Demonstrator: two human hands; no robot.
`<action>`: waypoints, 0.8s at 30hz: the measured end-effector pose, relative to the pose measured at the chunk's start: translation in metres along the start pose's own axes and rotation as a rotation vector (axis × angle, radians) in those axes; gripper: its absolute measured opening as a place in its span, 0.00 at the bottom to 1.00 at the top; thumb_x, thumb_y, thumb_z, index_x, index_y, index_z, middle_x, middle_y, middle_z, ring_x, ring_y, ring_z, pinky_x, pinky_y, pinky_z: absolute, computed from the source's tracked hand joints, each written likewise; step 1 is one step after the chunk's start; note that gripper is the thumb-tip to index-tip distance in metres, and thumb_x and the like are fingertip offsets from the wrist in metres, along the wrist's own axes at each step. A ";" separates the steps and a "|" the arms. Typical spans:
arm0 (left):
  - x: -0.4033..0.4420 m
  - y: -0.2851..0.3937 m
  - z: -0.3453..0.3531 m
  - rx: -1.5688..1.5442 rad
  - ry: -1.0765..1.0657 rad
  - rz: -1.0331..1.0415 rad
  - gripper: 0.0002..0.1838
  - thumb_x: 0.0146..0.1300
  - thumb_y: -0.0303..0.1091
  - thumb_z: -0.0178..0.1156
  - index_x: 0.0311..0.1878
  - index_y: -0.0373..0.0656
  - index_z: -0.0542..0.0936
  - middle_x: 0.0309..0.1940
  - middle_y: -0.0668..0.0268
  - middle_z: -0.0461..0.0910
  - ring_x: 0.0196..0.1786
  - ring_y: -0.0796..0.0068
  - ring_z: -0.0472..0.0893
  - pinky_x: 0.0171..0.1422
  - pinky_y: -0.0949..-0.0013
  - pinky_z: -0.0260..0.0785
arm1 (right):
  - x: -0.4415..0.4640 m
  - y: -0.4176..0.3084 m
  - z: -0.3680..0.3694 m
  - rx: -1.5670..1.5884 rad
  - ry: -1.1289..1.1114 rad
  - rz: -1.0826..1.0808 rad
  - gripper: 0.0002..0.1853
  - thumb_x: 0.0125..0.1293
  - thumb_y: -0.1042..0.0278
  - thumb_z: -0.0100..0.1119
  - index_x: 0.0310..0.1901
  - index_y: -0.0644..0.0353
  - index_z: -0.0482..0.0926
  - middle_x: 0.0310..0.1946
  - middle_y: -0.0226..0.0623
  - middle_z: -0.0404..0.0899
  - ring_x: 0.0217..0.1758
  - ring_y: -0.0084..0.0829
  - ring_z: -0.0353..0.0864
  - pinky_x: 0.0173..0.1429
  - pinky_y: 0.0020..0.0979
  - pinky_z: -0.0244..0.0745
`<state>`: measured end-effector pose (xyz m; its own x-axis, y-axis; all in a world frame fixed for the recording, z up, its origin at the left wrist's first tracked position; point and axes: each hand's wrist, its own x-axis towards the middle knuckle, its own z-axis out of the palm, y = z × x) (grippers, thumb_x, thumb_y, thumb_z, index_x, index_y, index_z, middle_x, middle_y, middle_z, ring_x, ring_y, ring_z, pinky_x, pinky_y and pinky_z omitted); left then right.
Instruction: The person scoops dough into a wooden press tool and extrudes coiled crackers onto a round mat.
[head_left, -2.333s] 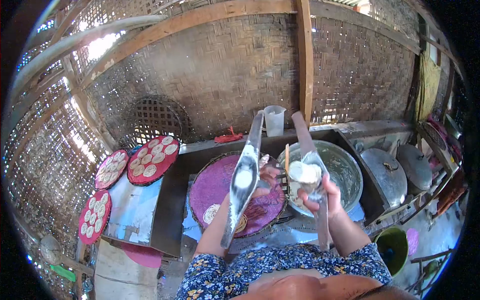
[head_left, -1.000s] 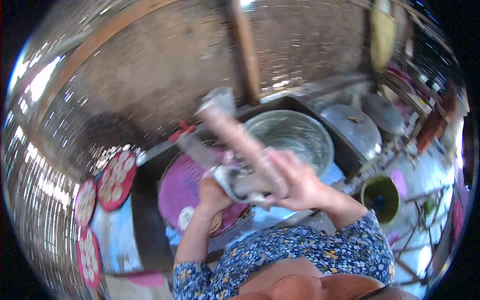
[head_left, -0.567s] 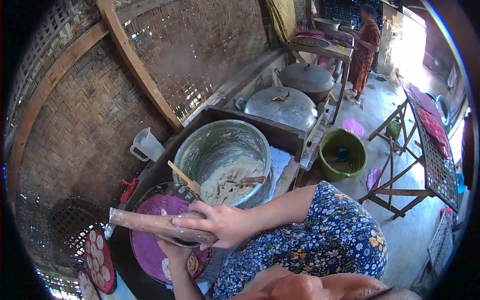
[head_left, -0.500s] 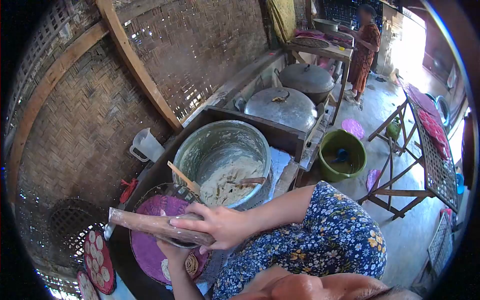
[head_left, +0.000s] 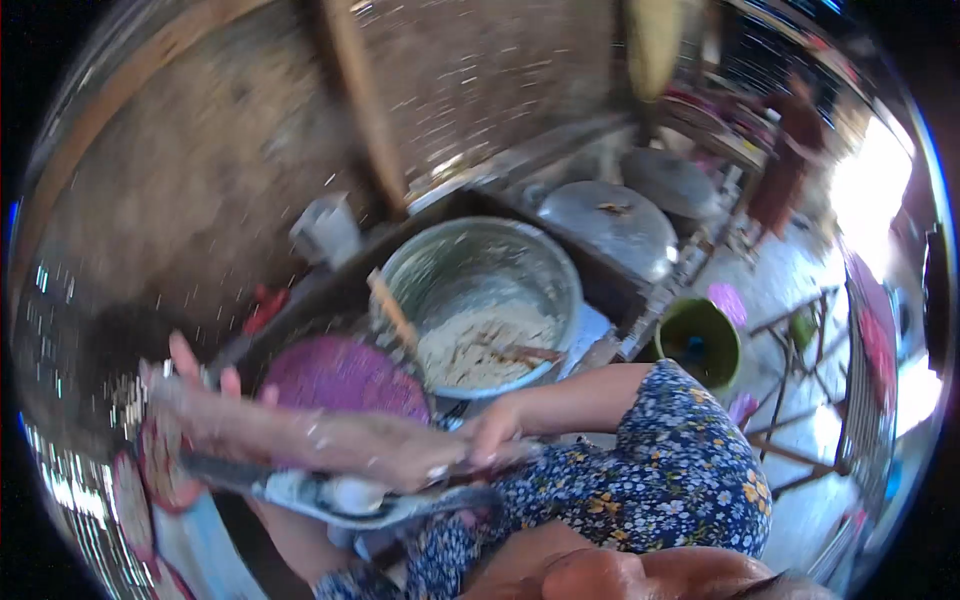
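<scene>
Motion smears a long wooden press (head_left: 300, 435) slanting across the lower left, its pale upper bar lying above a darker lower part. Between the two, a white lump like dough (head_left: 355, 495) shows. My right hand (head_left: 490, 430) grips the press's right end. From below, my left hand (head_left: 215, 380) reaches round the other end, its fingertips sticking up behind the wood and its palm hidden. Just beyond the press is a round purple mat (head_left: 345, 375). A big metal basin (head_left: 560, 275) farther off holds pale dough (head_left: 480, 345) with wooden paddles in it.
A clear plastic jug (head_left: 328, 232) stands by the woven wall. Lidded pots (head_left: 610, 225) are behind the basin. On the right are a green tub (head_left: 735, 345) and a slatted rack (head_left: 870, 340). A person (head_left: 790, 160) stands at the back. Round red trays (head_left: 165, 465) lean at left.
The view has shifted, so the room appears blurred. The press has moved left and down, its two parts now apart with white showing between. My right hand has shifted to its right end.
</scene>
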<state>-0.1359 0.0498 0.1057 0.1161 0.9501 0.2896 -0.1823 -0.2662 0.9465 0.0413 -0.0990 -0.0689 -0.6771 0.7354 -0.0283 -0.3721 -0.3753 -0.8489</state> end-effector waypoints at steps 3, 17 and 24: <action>0.000 -0.017 -0.009 -1.244 -0.959 0.298 0.38 0.58 0.50 0.48 0.70 0.60 0.43 0.70 0.63 0.44 0.66 0.49 0.56 0.61 0.42 0.52 | -0.013 -0.001 -0.013 0.007 0.143 0.118 0.39 0.51 0.50 0.61 0.59 0.70 0.61 0.51 0.51 0.70 0.49 0.38 0.74 0.52 0.37 0.70; 0.065 -0.122 -0.004 -1.235 -0.864 -0.014 0.28 0.48 0.32 0.60 0.56 0.51 0.68 0.50 0.60 0.73 0.53 0.58 0.73 0.66 0.50 0.56 | -0.040 -0.075 -0.008 0.016 0.201 0.125 0.52 0.42 0.44 0.64 0.64 0.69 0.53 0.58 0.54 0.62 0.58 0.46 0.66 0.62 0.44 0.58; 0.067 -0.162 -0.031 -1.346 -0.599 -0.201 0.21 0.58 0.62 0.49 0.35 0.55 0.77 0.33 0.65 0.79 0.40 0.64 0.78 0.59 0.52 0.63 | -0.019 -0.068 -0.016 -0.140 0.432 0.322 0.50 0.40 0.42 0.62 0.62 0.69 0.58 0.53 0.53 0.68 0.54 0.45 0.70 0.60 0.40 0.60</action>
<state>-0.1285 0.1620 -0.0329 0.5619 0.6566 0.5032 -0.8201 0.5219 0.2348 0.0894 -0.0783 -0.0192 -0.4096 0.7714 -0.4870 -0.0811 -0.5625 -0.8228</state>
